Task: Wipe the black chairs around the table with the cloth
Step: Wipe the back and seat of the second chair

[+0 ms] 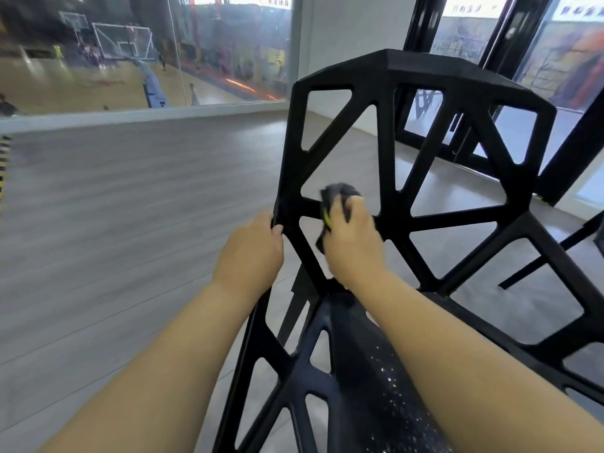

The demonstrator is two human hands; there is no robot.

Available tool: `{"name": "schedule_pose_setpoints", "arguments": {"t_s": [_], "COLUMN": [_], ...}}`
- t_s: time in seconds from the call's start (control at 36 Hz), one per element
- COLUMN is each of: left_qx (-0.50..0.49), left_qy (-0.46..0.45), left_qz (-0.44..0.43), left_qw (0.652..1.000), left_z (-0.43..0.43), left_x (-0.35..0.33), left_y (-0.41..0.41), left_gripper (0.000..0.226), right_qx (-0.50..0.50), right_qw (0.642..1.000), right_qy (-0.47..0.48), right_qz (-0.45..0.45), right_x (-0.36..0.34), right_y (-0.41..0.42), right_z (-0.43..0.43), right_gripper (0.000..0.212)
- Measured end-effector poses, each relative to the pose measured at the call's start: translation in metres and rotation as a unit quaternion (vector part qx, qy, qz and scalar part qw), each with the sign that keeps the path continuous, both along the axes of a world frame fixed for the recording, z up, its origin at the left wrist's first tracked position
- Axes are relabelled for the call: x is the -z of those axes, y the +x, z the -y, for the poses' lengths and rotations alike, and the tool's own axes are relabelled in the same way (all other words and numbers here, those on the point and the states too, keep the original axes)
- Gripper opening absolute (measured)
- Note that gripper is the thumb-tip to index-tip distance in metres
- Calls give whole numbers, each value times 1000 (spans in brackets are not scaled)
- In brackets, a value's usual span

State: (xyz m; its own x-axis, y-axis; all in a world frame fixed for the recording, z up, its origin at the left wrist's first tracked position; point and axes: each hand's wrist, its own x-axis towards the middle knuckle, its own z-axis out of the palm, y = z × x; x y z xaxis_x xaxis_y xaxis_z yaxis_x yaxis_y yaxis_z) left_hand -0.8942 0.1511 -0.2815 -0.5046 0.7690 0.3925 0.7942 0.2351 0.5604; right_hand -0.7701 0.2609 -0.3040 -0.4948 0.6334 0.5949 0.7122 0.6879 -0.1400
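Soft daylight comes in through the windows (pixel 470 34) behind the black chair (pixel 389 132), and they look washed out and white at the top. The floor (pixel 130 207) left of the chair shines pale, with streaky blur. The cloth (pixel 340 191) on the chair is smeared. Straight lines bend near the edges, and the court (pixel 98 76) far left of the chair is fuzzy

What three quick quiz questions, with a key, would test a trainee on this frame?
1. True or false: the left hand grips the chair's side edge.
2. Which hand holds the cloth? A. left hand B. right hand
3. Fill the gap: the cloth is pressed against the chair's ___.
Key: 1 true; 2 B; 3 back.
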Motion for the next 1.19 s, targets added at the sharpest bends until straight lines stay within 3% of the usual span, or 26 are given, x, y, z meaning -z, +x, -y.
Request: {"name": "schedule_pose_setpoints", "arguments": {"t_s": [0.11,0.22,0.28,0.33,0.39,0.5,0.56,0.69,0.75,0.86,0.94,1.03,1.11,1.19], "left_qx": [-13,-20,-3,1,-20,-9,2,38,40,58,73,85,86,82], "left_qy": [-15,-34,1,32,10,-18,-18,-109,-141,-107,-81,-68,-55,-53], "left_qz": [-26,-74,-157,-255,-298,-381,-408,-420,-421,-398,-370,-358,-353,-351], "left_qw": [999,997,988,966,954,925,913,900,895,909,923,927,930,931], "left_z": [3,5,5,3,-2,-12,-24,-47,-54,-64,-66,-68,-71,-70], "left_x": [-3,-9,-11,-7,-1,-4,-5,-3,-5,-5,-6,-2,2,4], "left_y": [3,10,13,13,10,14,15,29,34,34,34,32,30,30], "left_gripper": [22,18,10,35,53,56,61,64,63,52,55,56,48,48], "right_qx": [135,116,101,86,60,60,97,150,145,128,87,36,-53,-74], "right_qw": [983,983,980,984,991,993,990,980,984,982,983,977,971,946], "right_qy": [-121,-140,-161,-145,-117,-58,-48,-44,-37,-134,-162,-202,-120,-132], "right_qz": [41,-6,-57,-57,-23,87,88,124,94,-28,-29,64,199,287], "right_x": [14,14,12,9,11,12,13,11,14,25,42,63,76,71], "right_y": [50,53,40,29,27,51,69,110,113,88,68,65,65,62], "right_z": [-20,-20,-18,-11,-10,-25,-38,-63,-66,-56,-35,-11,14,14], "right_gripper": [64,59,56,58,65,66,65,71,72,62,52,57,67,63]}}
